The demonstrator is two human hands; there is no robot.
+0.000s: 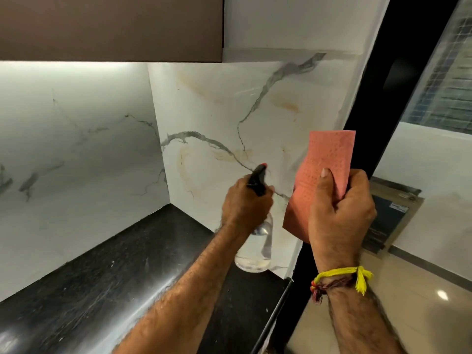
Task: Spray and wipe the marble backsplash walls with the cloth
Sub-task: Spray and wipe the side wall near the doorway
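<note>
At the side marble wall (229,106), left hand (245,203) grips clear spray bottle (255,249), nozzle toward the marble; right hand (339,213) clenches pink cloth (324,159) upright just beside it.

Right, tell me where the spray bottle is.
In the head view, the spray bottle is low and centre, gripped in the left hand, nozzle aimed at the right-hand marble wall, just left of the pink cloth over the black counter.
</note>
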